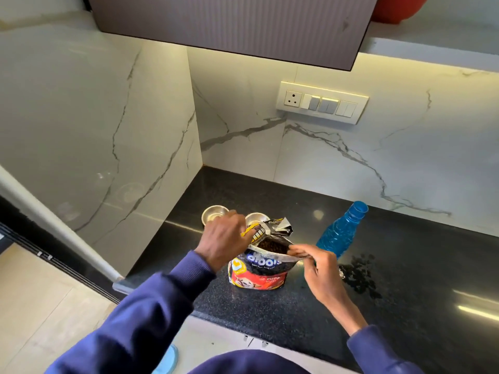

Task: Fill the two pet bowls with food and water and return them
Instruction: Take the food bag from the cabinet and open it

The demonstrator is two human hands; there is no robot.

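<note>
My left hand (224, 236) and right hand (314, 265) each pinch the mouth of the puppy-food bag (258, 273), which stands upright on the table (283, 319) before the steel bowls (214, 215). It looks floppy; I'd grip its sides to pour.

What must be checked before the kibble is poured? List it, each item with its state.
1. Food bag open, kibble visible inside: ok.
2. Bag held on both sides, left hand pinching the top flap, right hand pinching the right rim: ok.
3. Left bowl empty and upright on the counter: ok.
4. Right bowl ready for food: cannot tell, the bag hides part of it.
5. Blue bottle standing apart from the bag: ok.
6. Dark specks beside the bottle, spill or reflection: cannot tell.
</note>
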